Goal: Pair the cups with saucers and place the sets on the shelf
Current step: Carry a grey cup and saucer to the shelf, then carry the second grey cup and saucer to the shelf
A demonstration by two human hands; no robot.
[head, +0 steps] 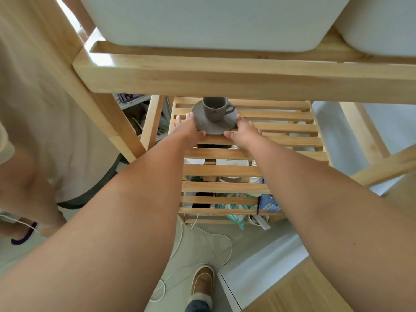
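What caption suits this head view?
Both hands set a grey saucer with cup on the slatted shelf.

1. A cup stands upright on a saucer, which lies on the slatted shelf, near its left end.
2. The left hand touches the saucer's left rim; the right hand touches its right rim.
3. Above this shelf, two bins sit side by side on an upper shelf.
4. Below the slats lie plates and stacked paper cups.
5. On the floor before the rack lie a cable and a slippered foot.
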